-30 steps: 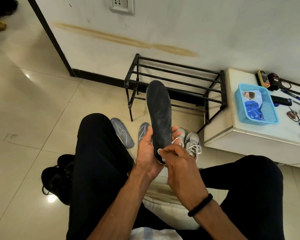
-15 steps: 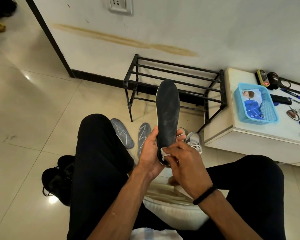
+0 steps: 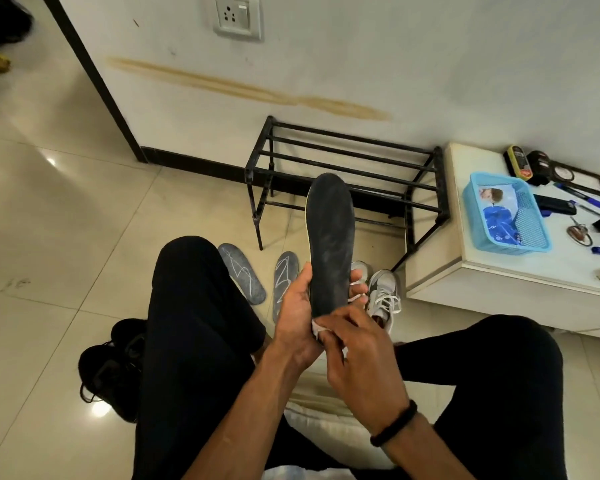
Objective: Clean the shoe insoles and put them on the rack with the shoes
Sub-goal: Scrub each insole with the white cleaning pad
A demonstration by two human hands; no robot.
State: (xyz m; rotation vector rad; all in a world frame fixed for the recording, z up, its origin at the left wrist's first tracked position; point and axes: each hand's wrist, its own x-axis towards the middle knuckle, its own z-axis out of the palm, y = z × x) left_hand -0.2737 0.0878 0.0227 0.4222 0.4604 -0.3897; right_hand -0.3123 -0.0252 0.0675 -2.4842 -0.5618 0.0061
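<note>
Left hand point(image 3: 297, 315) grips dusty black insole point(image 3: 330, 244) upright | right hand point(image 3: 357, 355) pinches crumpled white wipe point(image 3: 318, 328) at heel

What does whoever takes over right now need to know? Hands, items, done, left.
Left hand grips the heel end of the long black foam insole, held upright over the lap. Right hand pinches a small white wipe against the insole's heel.
Two grey insoles with white scribble marks lie on the tile floor ahead; whether they are cleaned I cannot tell. Grey-and-white sneakers stand beside them, black shoes by the left leg.
Black metal shoe rack against the wall holds nothing visible.
Done: nothing racked. Left: finish wiping, then rack insoles and shoes.
</note>
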